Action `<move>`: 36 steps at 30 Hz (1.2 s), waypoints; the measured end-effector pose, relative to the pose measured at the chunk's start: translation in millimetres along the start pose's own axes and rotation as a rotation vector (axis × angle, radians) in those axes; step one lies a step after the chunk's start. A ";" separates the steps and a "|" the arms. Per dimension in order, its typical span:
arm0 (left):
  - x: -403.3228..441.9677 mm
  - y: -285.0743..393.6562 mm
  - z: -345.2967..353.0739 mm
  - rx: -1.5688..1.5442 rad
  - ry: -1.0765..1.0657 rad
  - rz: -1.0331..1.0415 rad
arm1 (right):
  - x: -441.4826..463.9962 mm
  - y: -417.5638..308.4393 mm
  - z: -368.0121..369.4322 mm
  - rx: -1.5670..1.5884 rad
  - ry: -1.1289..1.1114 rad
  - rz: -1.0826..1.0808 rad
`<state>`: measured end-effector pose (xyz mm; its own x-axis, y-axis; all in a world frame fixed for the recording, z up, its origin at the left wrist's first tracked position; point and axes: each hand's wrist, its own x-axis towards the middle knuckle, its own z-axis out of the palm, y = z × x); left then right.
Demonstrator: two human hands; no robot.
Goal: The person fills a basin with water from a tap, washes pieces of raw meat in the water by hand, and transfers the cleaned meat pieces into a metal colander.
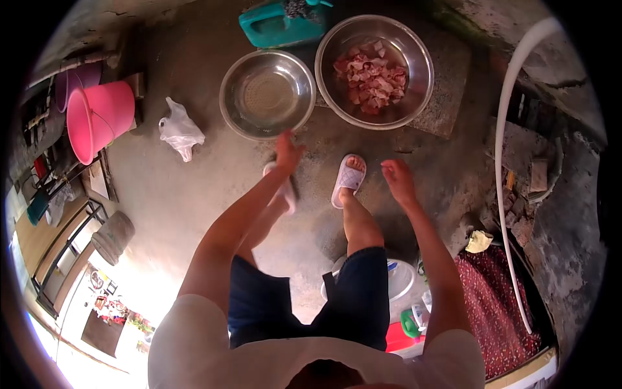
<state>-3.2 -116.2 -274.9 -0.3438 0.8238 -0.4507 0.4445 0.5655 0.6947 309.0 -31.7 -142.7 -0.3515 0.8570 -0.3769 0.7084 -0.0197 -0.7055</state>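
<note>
My left hand (288, 153), slightly blurred, is at the near rim of a shiny metal basin (236, 97) with a dotted pattern on its bottom. Its thumb stands apart from the fingers, and I cannot tell whether it touches the rim. To the right of that basin is a larger metal basin (420, 61), which holds a heap of cut raw meat pieces (372, 79). My right hand (400, 181) hangs above the floor, below the larger basin and apart from it. Its fingers are loosely bent, with nothing seen in them.
Behind the basins lies a teal plastic jug (285, 26). A crumpled white plastic bag (181, 131) and a tilted pink bucket (107, 117) are on the left. A white hose (500, 142) runs down the right side near rubble and a dark red patterned cloth (492, 311).
</note>
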 end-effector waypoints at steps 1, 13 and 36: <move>7.2 30.0 8.1 0.067 -0.068 0.148 | 9.8 11.3 5.2 0.001 -0.007 -0.001; 210.7 126.6 136.0 0.838 -0.247 0.801 | 203.8 136.3 56.9 -0.569 0.174 -0.388; 90.4 77.6 146.7 0.605 -0.301 1.212 | 75.7 -290.4 -311.4 -0.601 1.442 -1.046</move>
<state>121.6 7.8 -344.0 0.6654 0.7402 0.0967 0.6463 -0.6360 0.4217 267.2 199.2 220.5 -0.2370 0.1269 0.9632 0.7812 0.6142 0.1113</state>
